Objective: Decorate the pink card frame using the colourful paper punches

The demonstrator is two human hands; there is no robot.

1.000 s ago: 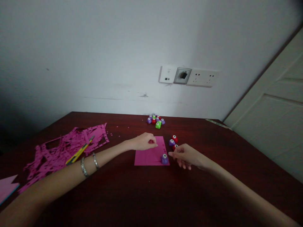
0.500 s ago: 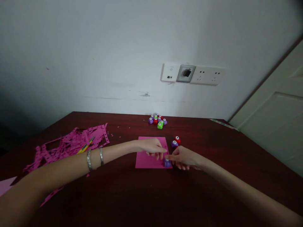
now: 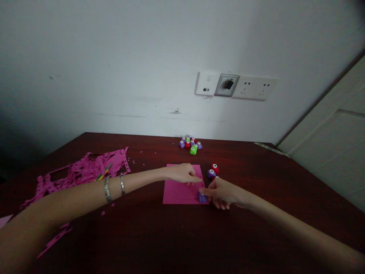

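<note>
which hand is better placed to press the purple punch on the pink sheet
Right, I'd judge: the right hand has a finger over the purple punch, while the left hand is beyond it, over the pink sheet.

We see only part of the purple punch (image 3: 202, 198) behind the right hand (image 3: 224, 192) and of the yellow cutter (image 3: 100, 176) behind the left forearm (image 3: 142, 180).

Bare table (image 3: 142, 232) is lying open in front of the sheet (image 3: 179, 194); punches (image 3: 211, 174) are crowding its right.
</note>
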